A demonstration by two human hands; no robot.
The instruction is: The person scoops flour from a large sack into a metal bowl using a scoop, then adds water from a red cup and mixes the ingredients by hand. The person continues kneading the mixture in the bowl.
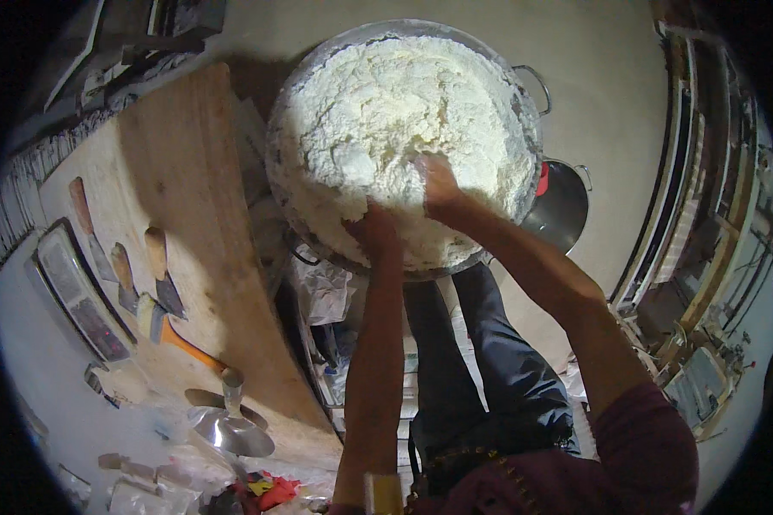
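A wide metal basin (528, 174) holds a large mass of pale, crumbly flour mixture (386, 96) that reaches close to its rim. My right hand (438, 180) is pushed into the mixture near the middle, its fingertips hidden. Lower and to the left, my left hand (373, 228) is at the near part of the mixture, in shadow. Whether either hand grips any of the mixture is not plain.
On the left, a wooden board (200, 174) bears several scrapers (158, 257), an orange-handled brush (190, 344) and a metal funnel (232, 431). A digital scale (84, 296) lies beyond it. A deep metal pot (560, 206) stands right of the basin. Shelving (682, 193) lines the right.
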